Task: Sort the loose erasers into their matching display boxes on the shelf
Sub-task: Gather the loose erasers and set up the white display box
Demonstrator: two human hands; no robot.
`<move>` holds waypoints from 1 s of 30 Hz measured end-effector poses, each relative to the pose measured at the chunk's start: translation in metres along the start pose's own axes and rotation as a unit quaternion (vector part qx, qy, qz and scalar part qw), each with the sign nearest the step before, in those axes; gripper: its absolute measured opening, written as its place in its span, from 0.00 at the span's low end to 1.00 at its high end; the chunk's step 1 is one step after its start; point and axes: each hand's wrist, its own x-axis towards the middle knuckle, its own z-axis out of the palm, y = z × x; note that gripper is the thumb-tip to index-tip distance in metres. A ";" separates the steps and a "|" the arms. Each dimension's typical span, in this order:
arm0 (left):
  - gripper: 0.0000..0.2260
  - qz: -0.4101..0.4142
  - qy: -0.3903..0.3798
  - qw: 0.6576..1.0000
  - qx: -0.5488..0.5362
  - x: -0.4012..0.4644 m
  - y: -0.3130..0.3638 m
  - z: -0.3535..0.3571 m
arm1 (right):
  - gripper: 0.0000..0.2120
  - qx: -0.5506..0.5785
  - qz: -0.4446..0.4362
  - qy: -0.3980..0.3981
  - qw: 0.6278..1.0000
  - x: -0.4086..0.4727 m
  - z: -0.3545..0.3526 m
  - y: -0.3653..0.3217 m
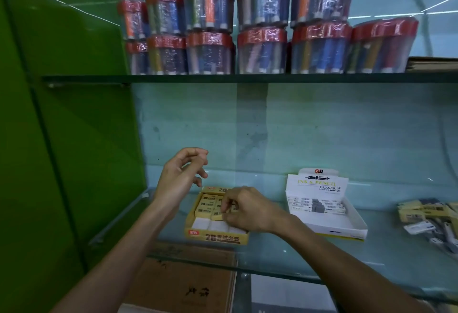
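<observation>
A yellow display box [215,237] of yellow-sleeved erasers sits on the glass shelf, left of centre. My right hand [244,210] reaches into it, fingertips pinched on a yellow eraser [218,215] among the rows. My left hand [181,174] hovers above the box's back left corner, fingers loosely curled and holding nothing. A white display box [332,226] marked "Ink & Pencil Eraser" stands to the right with grey and white erasers at its back. A pile of loose erasers [431,218] lies at the far right of the shelf.
The glass shelf [285,260] has a front edge just below the boxes. An upper shelf holds stacked red-lidded tubs of pens [262,32]. A green panel [62,139] closes the left side. Brown notebooks [183,285] lie below the glass.
</observation>
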 end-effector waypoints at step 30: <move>0.03 0.063 -0.263 0.963 0.010 -0.020 -0.017 0.182 | 0.02 -0.048 0.136 0.223 0.964 -0.178 -0.103 0.114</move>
